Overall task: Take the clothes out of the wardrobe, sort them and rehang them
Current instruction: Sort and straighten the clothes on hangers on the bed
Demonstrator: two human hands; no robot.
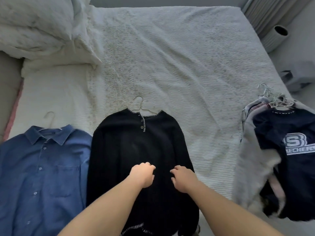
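Note:
A black knit sweater [122,150] with white stitched trim lies flat on the bed on a thin wire hanger [140,106]. Both hands rest over its middle. My left hand [142,174] has its fingers curled, touching the fabric. My right hand [183,178] is beside it, fingers also curled down onto the knit. Whether either hand pinches the fabric is unclear. To the left lies a blue denim shirt [42,167] on its own hanger [50,119]. At the right edge sits a pile of clothes on hangers, topped by a navy Skechers shirt [293,150].
The white textured bedspread [179,65] covers the bed. A bunched white duvet and pillow [42,31] fill the far left corner. A ribbed white cylinder [274,38] and a grey curtain stand beyond the bed's right side.

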